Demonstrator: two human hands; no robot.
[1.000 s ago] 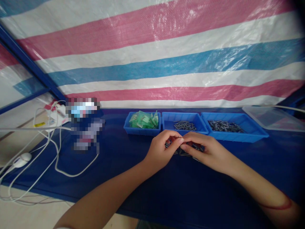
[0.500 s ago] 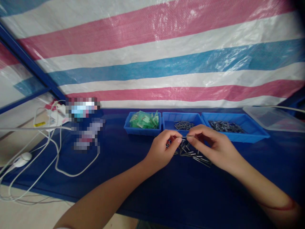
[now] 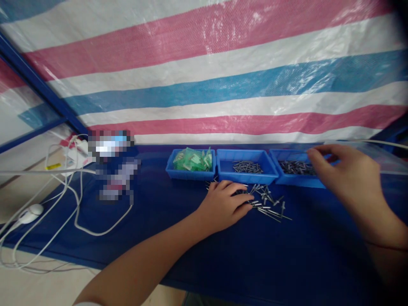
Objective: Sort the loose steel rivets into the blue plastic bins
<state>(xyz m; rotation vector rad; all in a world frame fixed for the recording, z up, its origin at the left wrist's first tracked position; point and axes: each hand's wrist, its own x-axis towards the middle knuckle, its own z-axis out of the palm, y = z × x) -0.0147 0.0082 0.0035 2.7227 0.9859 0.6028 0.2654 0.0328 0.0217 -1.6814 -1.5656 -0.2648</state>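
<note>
My left hand (image 3: 223, 206) lies palm down with its fingers apart on a loose pile of metal blind rivets (image 3: 266, 209), covering part of it. Over the right blue bin (image 3: 306, 182), my right hand (image 3: 352, 180) pinches thumb and forefinger together. A faint thin metal pin, apparently a blind rivet (image 3: 298, 153), sticks out leftward from those fingertips. Dark rivets (image 3: 295, 167) fill part of that bin, and the hand hides its right side. In the middle blue bin (image 3: 228, 170) is a small heap of rivets (image 3: 247, 167).
The left blue bin (image 3: 191, 175) holds green plastic packets (image 3: 193, 160). White cables (image 3: 76, 208) tangle across the left of the blue table (image 3: 255, 263). A clear plastic lid (image 3: 390, 161) lies at far right. A striped tarp (image 3: 207, 76) hangs behind.
My hands have parted from a thin rivet held between them. The right moved right, over the right bin; the left opened and came down on the rivet pile.
</note>
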